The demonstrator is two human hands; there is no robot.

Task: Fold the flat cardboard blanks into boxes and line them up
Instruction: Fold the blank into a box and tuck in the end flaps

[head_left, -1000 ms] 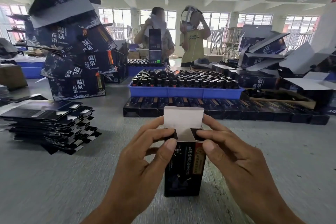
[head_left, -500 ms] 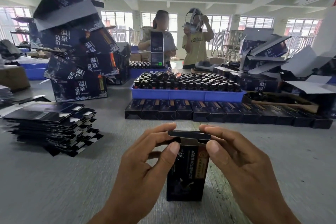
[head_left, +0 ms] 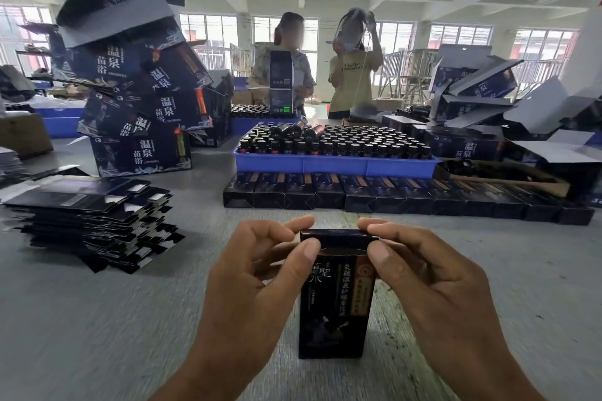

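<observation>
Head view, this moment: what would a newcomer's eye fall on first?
First, the two hands at centre foreground: the left hand and right hand pinch the top of an upright dark printed cardboard box on the grey table. Behind it lies a row of finished dark boxes before a blue tray of dark bottles; flat dark blanks are stacked at left.

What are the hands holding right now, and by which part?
Both the left hand and right hand pinch the upright dark box at its top corners.
</observation>
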